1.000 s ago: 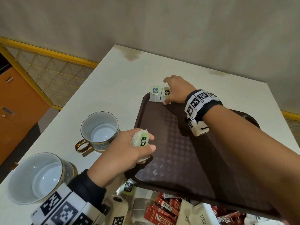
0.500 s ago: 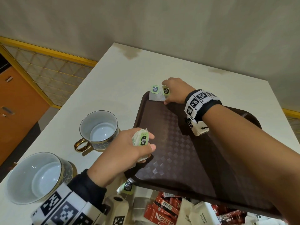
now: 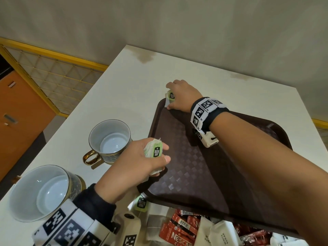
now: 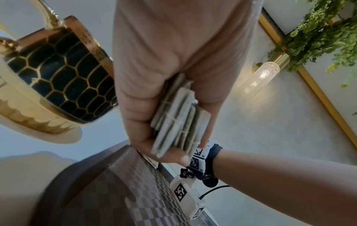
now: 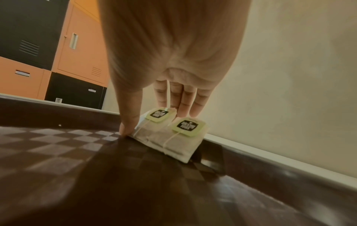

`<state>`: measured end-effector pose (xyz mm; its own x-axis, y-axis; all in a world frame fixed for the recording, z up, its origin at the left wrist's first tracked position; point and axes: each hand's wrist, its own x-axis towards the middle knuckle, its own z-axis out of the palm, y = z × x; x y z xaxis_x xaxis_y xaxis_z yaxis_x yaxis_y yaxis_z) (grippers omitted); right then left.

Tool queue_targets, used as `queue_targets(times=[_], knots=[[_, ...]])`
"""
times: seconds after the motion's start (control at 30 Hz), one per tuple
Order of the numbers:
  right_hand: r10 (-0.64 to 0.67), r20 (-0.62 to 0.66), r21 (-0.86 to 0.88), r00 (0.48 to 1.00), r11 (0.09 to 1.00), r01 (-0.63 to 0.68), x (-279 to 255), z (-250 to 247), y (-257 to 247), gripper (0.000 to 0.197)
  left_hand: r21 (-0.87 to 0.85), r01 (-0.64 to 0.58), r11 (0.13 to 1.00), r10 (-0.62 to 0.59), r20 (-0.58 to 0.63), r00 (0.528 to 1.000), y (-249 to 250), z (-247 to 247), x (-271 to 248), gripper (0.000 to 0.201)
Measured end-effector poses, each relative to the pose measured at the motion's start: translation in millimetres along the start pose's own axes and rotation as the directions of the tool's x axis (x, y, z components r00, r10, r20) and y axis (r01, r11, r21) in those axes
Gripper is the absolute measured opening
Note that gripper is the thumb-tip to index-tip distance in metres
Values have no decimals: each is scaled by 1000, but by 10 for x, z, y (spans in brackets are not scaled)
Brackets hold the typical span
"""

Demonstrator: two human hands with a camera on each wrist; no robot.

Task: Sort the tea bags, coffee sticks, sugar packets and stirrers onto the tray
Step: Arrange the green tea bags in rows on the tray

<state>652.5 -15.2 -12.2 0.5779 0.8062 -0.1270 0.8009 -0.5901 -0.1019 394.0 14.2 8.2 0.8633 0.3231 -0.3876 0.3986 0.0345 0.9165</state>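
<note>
From the head camera, a dark brown checker-textured tray (image 3: 204, 166) lies on a white table (image 3: 124, 96). The right hand (image 3: 181, 96) reaches to the tray's far left corner, fingers pointing down onto two tea bags (image 3: 170, 96) with green tags lying there. The left hand (image 3: 142, 160) sits at the tray's near left edge, its fingers curled round a stack of tea bags (image 3: 154, 150), one green tag facing up. Two gold-trimmed cups (image 3: 110, 139) (image 3: 44, 190) stand on the table left of the tray. Along the near edge lie another tea bag tag (image 3: 141, 204), red coffee sticks (image 3: 179, 231) and white sugar packets (image 3: 220, 235), all off the tray.

From the left wrist, the left hand (image 4: 173, 76) clamps the stack of tea bags (image 4: 179, 119) between thumb and curled fingers, above the tray (image 4: 115, 191). A black-and-gold honeycomb cup (image 4: 58, 79) stands close by.

From the right wrist, the right hand (image 5: 170, 53) is extended: the thumb tip touches the tray floor (image 5: 77, 152) against the bags' edge, while straight fingers (image 5: 185, 99) rest at the top of the two tea bags (image 5: 170, 137). The bags lie side by side, overlapping, in the corner against the tray rim. Nothing is pinched; the hand only presses them.
</note>
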Motion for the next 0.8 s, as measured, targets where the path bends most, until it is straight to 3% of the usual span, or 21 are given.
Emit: queue_targets(times=[0.23,0.4,0.57,0.63,0.7,0.8], knots=[[-2,-4,2,1000,1000,2,20,20,15,67,11,-6,1000,6,-5,1000,26,-9,-2,23],[33,-28,83,999,996,-31,-34,-86,137,85,-12,18,1000,-18,-25,1000,33,-24,0,16],[90,29,59,995,994,-92,-175,-156,305,93,-210,112,971,-116,-3,993,83,22,-19,21],[113,-16,139,994,984,-109,-260,-204,298,88,-398,210,893,-202,62,977,146,38,-25,18],[153,-78,280,985,952,-125,-397,-304,233,76,-568,333,753,-278,185,943,234,10,-22,13],[227,-95,546,969,826,-140,-725,-453,92,45,-711,427,559,-275,327,904,343,-39,17,27]])
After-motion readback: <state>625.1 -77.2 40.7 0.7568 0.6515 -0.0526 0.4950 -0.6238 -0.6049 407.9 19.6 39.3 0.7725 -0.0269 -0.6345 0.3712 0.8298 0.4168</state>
